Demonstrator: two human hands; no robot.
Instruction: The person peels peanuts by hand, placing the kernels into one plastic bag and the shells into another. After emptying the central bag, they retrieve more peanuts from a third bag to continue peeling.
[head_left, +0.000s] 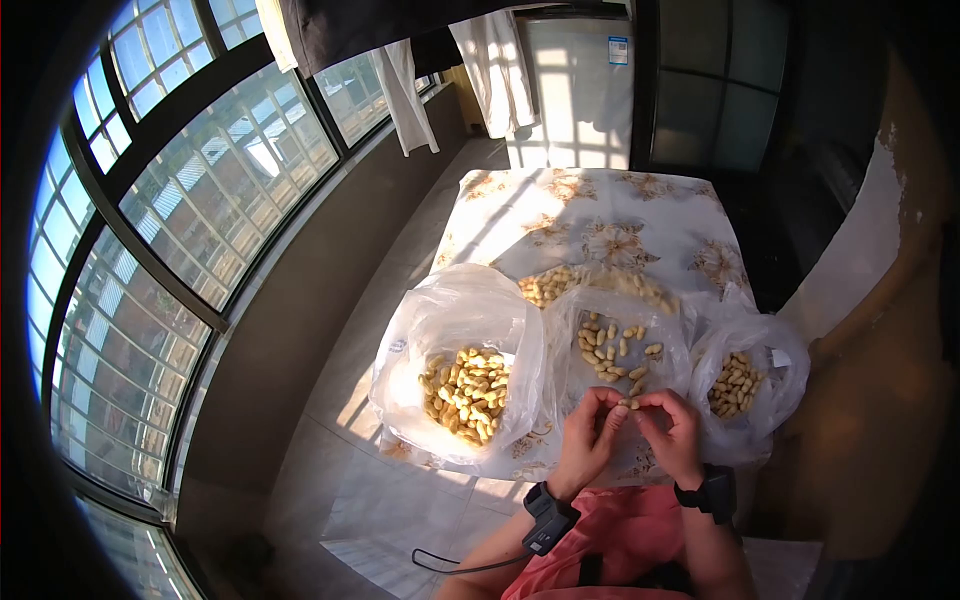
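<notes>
My left hand and my right hand meet at the front of the table, fingertips pinched together on one peanut. Whether its shell is cracked is too small to tell. Just beyond my fingers, loose peanuts lie on a middle clear plastic bag. To the left stands an open plastic bag with a large heap of peanuts. On the right, a smaller open bag holds more peanuts.
A flowered tablecloth covers the table under the bags. Behind the middle bag lie more peanuts in clear plastic. A barred window runs along the left wall. White cloths hang at the back near a pale panel.
</notes>
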